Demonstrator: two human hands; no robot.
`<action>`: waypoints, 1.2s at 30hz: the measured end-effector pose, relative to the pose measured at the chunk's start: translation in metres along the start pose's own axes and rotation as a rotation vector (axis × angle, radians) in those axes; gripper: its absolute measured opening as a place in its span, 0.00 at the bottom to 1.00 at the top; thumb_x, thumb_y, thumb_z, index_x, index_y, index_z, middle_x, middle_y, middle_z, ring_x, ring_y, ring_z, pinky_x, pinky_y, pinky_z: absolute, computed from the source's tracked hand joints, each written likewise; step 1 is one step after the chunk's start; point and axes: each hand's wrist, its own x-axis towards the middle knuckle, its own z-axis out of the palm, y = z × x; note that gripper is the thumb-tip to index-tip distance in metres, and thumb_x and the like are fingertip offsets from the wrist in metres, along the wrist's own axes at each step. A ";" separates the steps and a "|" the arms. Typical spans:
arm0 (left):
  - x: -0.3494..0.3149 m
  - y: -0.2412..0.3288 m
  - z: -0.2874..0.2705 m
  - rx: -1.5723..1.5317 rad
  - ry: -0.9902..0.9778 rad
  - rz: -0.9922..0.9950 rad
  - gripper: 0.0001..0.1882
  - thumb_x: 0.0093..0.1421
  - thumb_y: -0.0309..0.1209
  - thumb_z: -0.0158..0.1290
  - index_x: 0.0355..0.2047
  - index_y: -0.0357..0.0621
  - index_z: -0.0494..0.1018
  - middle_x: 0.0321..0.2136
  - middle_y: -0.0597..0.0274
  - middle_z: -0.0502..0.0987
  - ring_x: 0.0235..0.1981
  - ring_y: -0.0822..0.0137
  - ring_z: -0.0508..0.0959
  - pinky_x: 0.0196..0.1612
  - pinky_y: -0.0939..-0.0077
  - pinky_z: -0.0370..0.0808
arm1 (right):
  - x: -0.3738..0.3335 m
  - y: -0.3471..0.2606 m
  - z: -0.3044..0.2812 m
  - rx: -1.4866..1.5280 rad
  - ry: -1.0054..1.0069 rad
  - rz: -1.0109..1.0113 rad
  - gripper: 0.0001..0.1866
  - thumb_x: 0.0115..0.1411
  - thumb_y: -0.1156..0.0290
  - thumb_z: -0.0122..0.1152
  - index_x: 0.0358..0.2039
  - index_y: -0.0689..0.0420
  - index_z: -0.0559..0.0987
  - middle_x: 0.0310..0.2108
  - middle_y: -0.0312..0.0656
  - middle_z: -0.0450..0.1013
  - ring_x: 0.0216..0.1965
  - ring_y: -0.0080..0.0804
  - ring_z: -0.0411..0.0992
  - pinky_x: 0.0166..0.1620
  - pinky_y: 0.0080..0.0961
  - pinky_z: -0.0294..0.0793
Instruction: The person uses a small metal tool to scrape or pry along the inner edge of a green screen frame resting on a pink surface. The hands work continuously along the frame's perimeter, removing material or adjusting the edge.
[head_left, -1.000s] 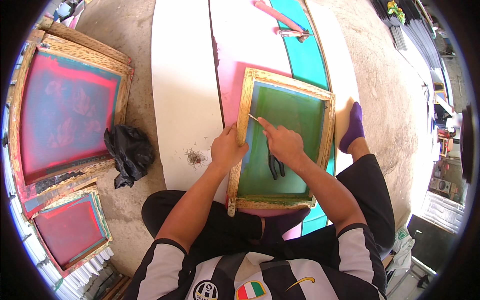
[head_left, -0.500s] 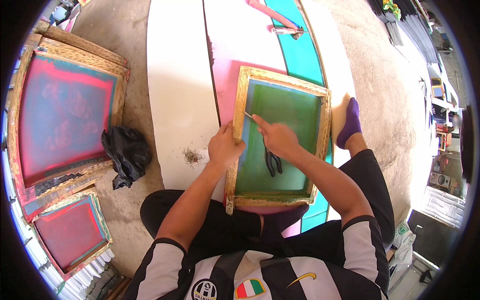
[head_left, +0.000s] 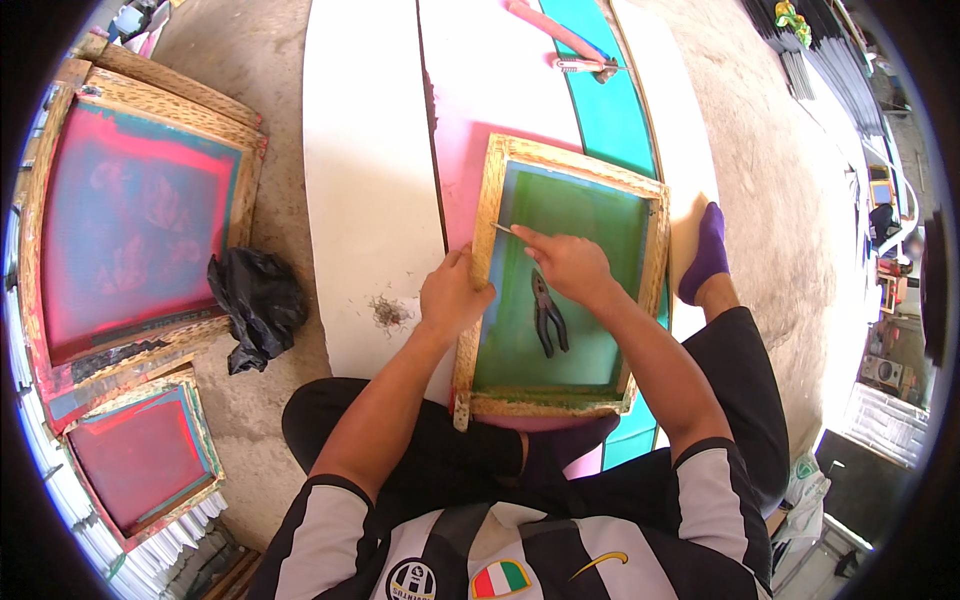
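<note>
A wooden screen-printing frame (head_left: 482,240) with green mesh (head_left: 600,260) lies in front of me, slightly turned. My left hand (head_left: 454,292) is closed around its left rail, thumb on the wood. In my right hand (head_left: 568,268) is a slim screwdriver-like tool (head_left: 503,229), its handle hidden by the fingers and its metal tip at the inner edge of that rail. The index finger stretches along the shaft. Dark-handled pliers (head_left: 548,318) rest on the mesh, just below my right hand. Left of the frame, small staple-like bits (head_left: 388,312) form a loose pile on the white board (head_left: 365,200).
A hammer (head_left: 570,40) and a small cutter-like tool (head_left: 578,65) lie on the turquoise strip beyond the frame. To the left stand pink-and-blue screens (head_left: 150,215) and a smaller red one (head_left: 140,450), with a black plastic bag (head_left: 258,305) beside them. My purple-socked foot (head_left: 706,255) is at the right.
My right hand has shifted slightly right and away from me, uncovering more of the pliers. The tool tip stays by the left rail, and my left hand keeps its hold. The whole view has drifted slightly.
</note>
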 end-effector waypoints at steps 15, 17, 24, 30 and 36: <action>-0.001 0.004 0.000 0.035 -0.051 -0.055 0.41 0.53 0.38 0.68 0.66 0.39 0.70 0.48 0.48 0.80 0.45 0.44 0.84 0.47 0.52 0.82 | -0.018 -0.003 0.009 -0.117 0.265 0.005 0.22 0.72 0.56 0.57 0.66 0.29 0.77 0.27 0.49 0.80 0.27 0.52 0.81 0.30 0.50 0.81; -0.001 0.003 0.000 0.047 -0.061 -0.061 0.41 0.53 0.38 0.69 0.66 0.39 0.69 0.47 0.48 0.80 0.46 0.44 0.84 0.48 0.52 0.82 | -0.017 -0.008 0.007 -0.187 0.236 0.021 0.22 0.72 0.56 0.57 0.65 0.30 0.78 0.27 0.48 0.80 0.27 0.51 0.81 0.30 0.49 0.81; 0.000 0.003 0.001 0.020 -0.044 -0.045 0.40 0.53 0.38 0.69 0.65 0.38 0.70 0.47 0.48 0.80 0.45 0.43 0.84 0.47 0.52 0.82 | -0.016 -0.006 0.006 -0.259 0.206 0.003 0.23 0.73 0.56 0.56 0.67 0.28 0.76 0.26 0.48 0.79 0.24 0.51 0.81 0.27 0.49 0.81; 0.001 0.005 -0.003 0.024 -0.042 -0.040 0.39 0.52 0.37 0.68 0.64 0.38 0.71 0.46 0.47 0.81 0.45 0.43 0.84 0.47 0.53 0.82 | -0.015 -0.015 -0.003 -0.275 0.100 0.052 0.24 0.73 0.56 0.54 0.69 0.29 0.73 0.28 0.49 0.80 0.28 0.52 0.82 0.30 0.50 0.83; -0.001 0.007 -0.001 0.028 -0.020 -0.052 0.39 0.50 0.36 0.67 0.63 0.36 0.73 0.46 0.47 0.81 0.44 0.44 0.84 0.47 0.53 0.82 | -0.014 -0.033 -0.009 -0.361 -0.008 0.113 0.25 0.74 0.60 0.53 0.70 0.33 0.73 0.29 0.49 0.79 0.30 0.50 0.81 0.29 0.49 0.80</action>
